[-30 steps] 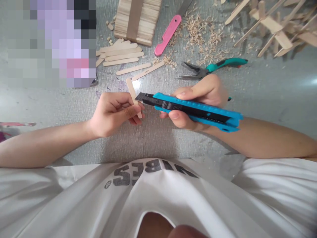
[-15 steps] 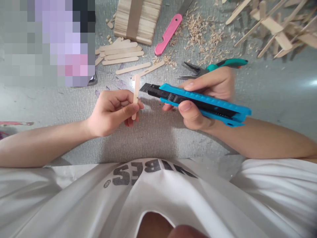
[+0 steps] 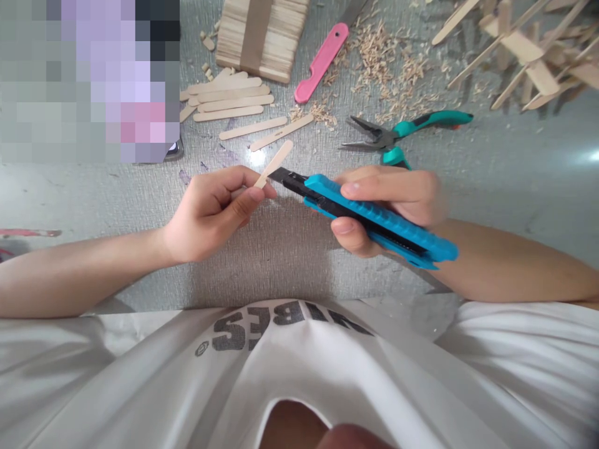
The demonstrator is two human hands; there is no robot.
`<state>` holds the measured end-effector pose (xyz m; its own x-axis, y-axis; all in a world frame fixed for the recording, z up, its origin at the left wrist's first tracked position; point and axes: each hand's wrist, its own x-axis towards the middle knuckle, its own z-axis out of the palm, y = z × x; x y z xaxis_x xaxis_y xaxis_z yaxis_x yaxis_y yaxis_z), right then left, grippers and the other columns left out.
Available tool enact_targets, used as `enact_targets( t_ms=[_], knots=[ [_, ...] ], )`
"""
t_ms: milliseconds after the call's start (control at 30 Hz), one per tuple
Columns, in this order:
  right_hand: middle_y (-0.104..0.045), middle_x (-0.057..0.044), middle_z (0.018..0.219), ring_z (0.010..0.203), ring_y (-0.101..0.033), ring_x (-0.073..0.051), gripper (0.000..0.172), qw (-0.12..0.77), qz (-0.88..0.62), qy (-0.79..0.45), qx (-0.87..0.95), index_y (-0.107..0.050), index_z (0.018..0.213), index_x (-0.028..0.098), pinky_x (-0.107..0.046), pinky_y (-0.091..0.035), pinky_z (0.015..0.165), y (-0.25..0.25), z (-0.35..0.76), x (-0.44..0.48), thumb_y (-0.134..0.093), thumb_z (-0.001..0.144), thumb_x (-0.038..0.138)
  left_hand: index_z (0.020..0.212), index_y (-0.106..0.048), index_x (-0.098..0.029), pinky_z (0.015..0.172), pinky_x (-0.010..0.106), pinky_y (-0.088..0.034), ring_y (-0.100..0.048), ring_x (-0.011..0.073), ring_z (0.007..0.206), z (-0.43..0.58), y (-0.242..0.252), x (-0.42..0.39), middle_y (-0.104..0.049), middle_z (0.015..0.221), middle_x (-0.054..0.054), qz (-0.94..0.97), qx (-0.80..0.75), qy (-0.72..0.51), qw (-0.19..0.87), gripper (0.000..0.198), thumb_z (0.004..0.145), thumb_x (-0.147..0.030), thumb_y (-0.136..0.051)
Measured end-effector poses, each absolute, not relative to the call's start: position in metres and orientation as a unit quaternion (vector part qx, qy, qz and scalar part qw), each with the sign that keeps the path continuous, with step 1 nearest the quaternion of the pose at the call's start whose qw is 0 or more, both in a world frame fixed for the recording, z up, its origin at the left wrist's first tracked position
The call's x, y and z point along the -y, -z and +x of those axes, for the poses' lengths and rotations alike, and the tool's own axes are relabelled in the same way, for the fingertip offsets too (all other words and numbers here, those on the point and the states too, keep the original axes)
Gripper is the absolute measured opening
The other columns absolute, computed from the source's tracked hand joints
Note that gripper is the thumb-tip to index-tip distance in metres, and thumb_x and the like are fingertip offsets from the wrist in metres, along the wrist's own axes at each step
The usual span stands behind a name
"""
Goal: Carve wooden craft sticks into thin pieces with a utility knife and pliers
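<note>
Between the thumb and fingers of my left hand is a wooden craft stick, its free end slanting up to the right. Its lower part is hidden by the fingers. My right hand grips a blue utility knife with the black blade out. The blade's tip meets the stick's edge just above my left fingertips; whether it cuts in I cannot tell. Just beyond the hands lie a loose craft stick and another with a marked middle.
A banded bundle of sticks and a pile of loose sticks lie behind. A pink-handled blade, wood shavings and green-handled pliers are beyond my right hand. A stick structure stands far right.
The craft stick has tilted to the right in my left hand. My right hand has moved nearer to me, turning the knife, and its blade now touches the stick.
</note>
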<state>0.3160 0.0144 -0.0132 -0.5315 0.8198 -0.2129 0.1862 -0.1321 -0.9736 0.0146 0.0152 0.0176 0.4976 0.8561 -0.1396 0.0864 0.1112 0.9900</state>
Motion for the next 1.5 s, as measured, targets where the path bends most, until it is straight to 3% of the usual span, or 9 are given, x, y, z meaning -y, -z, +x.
enact_targets(
  t_ms=[200, 333, 533, 733, 867, 967, 1133, 1333, 1500],
  knots=[
    [-0.085, 0.001, 0.107, 0.084, -0.081, -0.022, 0.048, 0.413, -0.253, -0.257, 0.837, -0.066, 0.13, 0.041, -0.034, -0.063, 0.07, 0.008, 0.296, -0.023, -0.091, 0.088, 0.039, 0.101, -0.077, -0.02, 0.037, 0.025, -0.022, -0.035, 0.0042, 0.04, 0.013, -0.014, -0.018, -0.048, 0.051, -0.008, 0.599, -0.377, -0.353, 0.612, 0.027, 0.112, -0.043, -0.068],
    [-0.073, 0.009, 0.075, 0.062, -0.068, -0.011, 0.035, 0.386, -0.188, -0.2, 0.88, -0.066, 0.136, 0.035, -0.024, -0.051, 0.06, 0.008, 0.288, -0.029, -0.078, 0.103, 0.03, 0.1, -0.076, -0.023, 0.038, 0.027, -0.025, -0.041, 0.003, 0.042, 0.008, -0.012, -0.024, -0.058, 0.055, -0.008, 0.627, -0.425, -0.356, 0.548, 0.029, 0.111, -0.049, -0.07],
    [-0.078, 0.004, 0.096, 0.077, -0.073, -0.009, 0.044, 0.296, -0.169, -0.397, 0.852, -0.064, 0.148, 0.036, -0.02, -0.056, 0.07, 0.011, 0.289, -0.027, -0.073, 0.106, 0.026, 0.096, -0.072, -0.022, 0.036, 0.025, -0.032, -0.048, 0.0049, 0.04, 0.008, -0.016, -0.023, -0.065, 0.059, -0.006, 0.631, -0.452, -0.331, 0.537, 0.035, 0.112, -0.053, -0.066],
    [-0.079, -0.006, 0.14, 0.13, -0.078, -0.02, 0.033, 0.225, -0.186, -0.811, 0.507, -0.072, 0.142, 0.033, -0.04, -0.066, 0.113, 0.002, 0.287, -0.019, -0.065, 0.111, 0.032, 0.094, -0.068, -0.024, 0.037, 0.025, -0.04, -0.055, 0.0089, 0.043, 0.01, -0.016, -0.021, -0.071, 0.064, -0.002, 0.603, -0.442, -0.35, 0.565, 0.032, 0.113, -0.049, -0.063],
    [-0.077, -0.004, 0.122, 0.109, -0.083, -0.018, 0.018, 0.213, -0.181, -0.867, 0.412, -0.062, 0.113, 0.023, -0.031, -0.071, 0.086, -0.006, 0.284, -0.017, -0.076, 0.103, 0.025, 0.094, -0.065, -0.025, 0.042, 0.028, -0.043, -0.056, 0.0101, 0.047, 0.008, -0.011, -0.021, -0.075, 0.073, 0.0, 0.616, -0.427, -0.329, 0.574, 0.029, 0.113, -0.046, -0.062],
    [-0.071, 0.007, 0.104, 0.082, -0.082, -0.011, 0.034, 0.234, -0.19, -0.86, 0.412, -0.042, 0.107, 0.028, -0.019, -0.064, 0.062, -0.007, 0.281, -0.014, -0.074, 0.104, 0.015, 0.096, -0.066, -0.025, 0.048, 0.032, -0.044, -0.055, 0.0112, 0.048, 0.008, -0.008, -0.02, -0.071, 0.068, -0.002, 0.663, -0.411, -0.323, 0.535, 0.028, 0.114, -0.044, -0.059],
    [-0.068, 0.007, 0.095, 0.072, -0.08, -0.012, 0.04, 0.196, -0.218, -0.866, 0.405, -0.048, 0.131, 0.024, -0.022, -0.066, 0.062, -0.009, 0.274, -0.017, -0.077, 0.102, 0.022, 0.097, -0.062, -0.023, 0.05, 0.029, -0.042, -0.054, 0.0101, 0.049, 0.011, -0.007, -0.018, -0.066, 0.066, -0.003, 0.713, -0.375, -0.323, 0.497, 0.024, 0.115, -0.037, -0.055],
    [-0.069, 0.005, 0.079, 0.061, -0.076, -0.013, 0.039, 0.147, -0.242, -0.873, 0.396, -0.051, 0.097, 0.02, -0.021, -0.062, 0.054, -0.017, 0.265, -0.026, -0.077, 0.104, 0.048, 0.099, -0.056, -0.025, 0.055, 0.029, -0.046, -0.058, 0.0107, 0.057, 0.012, -0.003, -0.016, -0.067, 0.073, -0.002, 0.725, -0.37, -0.334, 0.475, 0.021, 0.117, -0.036, -0.052],
    [-0.067, 0.006, 0.069, 0.048, -0.068, -0.012, 0.038, 0.123, -0.249, -0.869, 0.409, -0.054, 0.102, 0.021, -0.019, -0.051, 0.041, -0.013, 0.26, -0.024, -0.07, 0.108, 0.055, 0.102, -0.058, -0.026, 0.056, 0.031, -0.046, -0.056, 0.0122, 0.057, 0.011, 0.002, -0.015, -0.066, 0.073, -0.001, 0.723, -0.375, -0.331, 0.477, 0.018, 0.116, -0.037, -0.054]
  ],
)
